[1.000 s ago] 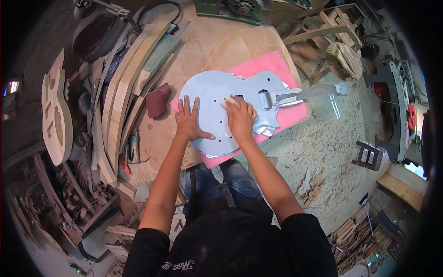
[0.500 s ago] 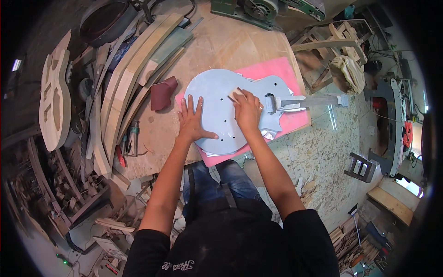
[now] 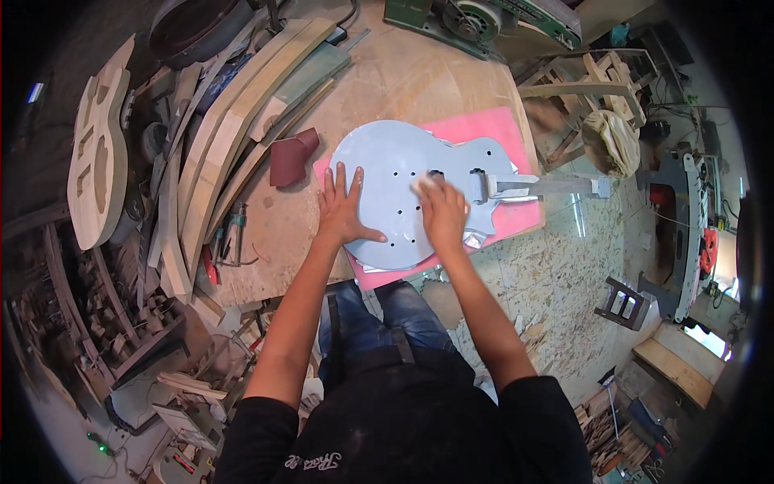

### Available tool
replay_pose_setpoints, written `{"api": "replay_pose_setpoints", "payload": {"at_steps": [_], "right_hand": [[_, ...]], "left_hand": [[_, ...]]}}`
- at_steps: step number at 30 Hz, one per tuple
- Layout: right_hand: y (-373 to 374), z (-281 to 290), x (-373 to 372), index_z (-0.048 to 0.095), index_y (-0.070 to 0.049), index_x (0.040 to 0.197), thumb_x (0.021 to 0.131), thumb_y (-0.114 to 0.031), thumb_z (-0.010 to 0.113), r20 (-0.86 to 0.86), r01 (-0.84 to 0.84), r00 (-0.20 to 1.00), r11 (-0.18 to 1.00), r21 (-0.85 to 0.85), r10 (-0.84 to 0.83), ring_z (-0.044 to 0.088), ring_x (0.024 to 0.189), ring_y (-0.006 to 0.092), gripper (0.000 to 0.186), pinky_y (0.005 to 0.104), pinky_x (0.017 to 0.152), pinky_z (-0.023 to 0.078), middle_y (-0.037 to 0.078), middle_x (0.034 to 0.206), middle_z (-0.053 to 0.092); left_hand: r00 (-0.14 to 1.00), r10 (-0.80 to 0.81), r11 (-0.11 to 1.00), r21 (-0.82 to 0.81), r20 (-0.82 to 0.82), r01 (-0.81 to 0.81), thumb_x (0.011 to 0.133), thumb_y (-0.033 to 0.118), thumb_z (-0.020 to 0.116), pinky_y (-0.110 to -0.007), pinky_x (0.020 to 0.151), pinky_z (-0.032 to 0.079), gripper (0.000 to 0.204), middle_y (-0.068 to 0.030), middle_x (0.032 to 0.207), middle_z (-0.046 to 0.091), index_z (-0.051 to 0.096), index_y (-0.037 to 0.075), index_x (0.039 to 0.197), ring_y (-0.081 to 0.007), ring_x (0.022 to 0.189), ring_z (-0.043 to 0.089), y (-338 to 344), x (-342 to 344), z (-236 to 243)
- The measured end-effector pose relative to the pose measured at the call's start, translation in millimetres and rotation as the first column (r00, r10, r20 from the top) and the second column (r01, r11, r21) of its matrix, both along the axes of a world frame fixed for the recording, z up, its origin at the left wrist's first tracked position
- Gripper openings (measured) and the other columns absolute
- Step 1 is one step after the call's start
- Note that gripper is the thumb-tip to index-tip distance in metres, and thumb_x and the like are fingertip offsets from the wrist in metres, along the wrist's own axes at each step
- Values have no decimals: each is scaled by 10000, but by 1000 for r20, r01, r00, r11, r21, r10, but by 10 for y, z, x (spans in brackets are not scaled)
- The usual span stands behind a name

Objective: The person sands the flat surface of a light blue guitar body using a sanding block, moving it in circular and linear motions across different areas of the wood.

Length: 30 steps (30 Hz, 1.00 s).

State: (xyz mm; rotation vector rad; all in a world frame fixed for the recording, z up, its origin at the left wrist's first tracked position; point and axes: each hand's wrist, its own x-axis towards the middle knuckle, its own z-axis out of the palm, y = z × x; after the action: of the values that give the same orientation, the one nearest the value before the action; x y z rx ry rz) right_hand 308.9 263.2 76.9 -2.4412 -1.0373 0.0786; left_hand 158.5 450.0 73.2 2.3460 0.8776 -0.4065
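Your left hand [image 3: 345,208] flat, fingers spread, on grey guitar body [image 3: 387,173] | right hand [image 3: 442,211] presses pale pad [image 3: 426,185] (blurred) | pink mat [image 3: 492,133] lies under body on table [image 3: 403,73].

The guitar body [image 3: 387,189] looks matt, smooth, pale grey-blue, like primed wood. Under it lies a pink foam-like mat [image 3: 516,129] on a bare, dusty wooden surface [image 3: 403,73]. Left of the body, a folded sheet of rough reddish-brown sandpaper [image 3: 292,157] and unfinished wood planks [image 3: 226,137].

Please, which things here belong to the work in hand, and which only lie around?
In the work: left hand pressing flat on grey guitar body; right hand rubbing it; pink mat underneath.

Lying around: folded dark red sandpaper; curved wooden strips; unpainted guitar body.
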Motion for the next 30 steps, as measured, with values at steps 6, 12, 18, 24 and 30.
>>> {"api": "replay_pose_setpoints", "payload": {"at_steps": [6,12,18,24,30], "right_hand": [[-219,5,-191,749,-197,1245,887,-143,747,8,-55,998,998,8,55,577,1227,336,362,503,1046,409,80,1349,644],[220,-69,160,741,-219,1257,872,-155,764,29,-16,999,1000,18,15,561,1231,329,391,527,1053,408,59,1375,622],[-317,-32,-348,753,-225,1247,867,-152,764,-5,-153,988,988,2,153,554,1255,323,388,529,1068,393,55,1399,619],[503,-4,278,759,-198,1203,877,-145,753,10,4,1000,1000,13,-5,566,1245,313,330,520,1064,397,61,1389,627],[-275,39,-464,740,-192,1256,882,-129,742,0,-158,987,987,28,158,570,1234,325,379,515,1051,403,72,1356,640]], "left_hand": [[1000,7,1000,-7,5,-7,322,636,995,-716,1233,137,1716,-227,1761,-70,79,230,1715,-465,1611,-116,-14,-17,22],[1000,-4,1000,4,24,4,325,633,998,-720,1229,152,1707,-223,1762,-60,90,238,1715,-472,1612,-93,-19,10,36],[999,15,1000,10,31,-15,327,627,1000,-728,1224,157,1706,-226,1762,-59,88,238,1715,-471,1612,-94,-15,-53,6],[999,-6,1000,12,47,5,325,636,996,-729,1223,157,1707,-224,1762,-61,87,239,1714,-470,1612,-98,-27,4,-2],[999,16,1000,1,30,-16,322,638,995,-725,1225,159,1711,-221,1763,-65,83,239,1715,-466,1612,-106,-7,-61,3]]}}
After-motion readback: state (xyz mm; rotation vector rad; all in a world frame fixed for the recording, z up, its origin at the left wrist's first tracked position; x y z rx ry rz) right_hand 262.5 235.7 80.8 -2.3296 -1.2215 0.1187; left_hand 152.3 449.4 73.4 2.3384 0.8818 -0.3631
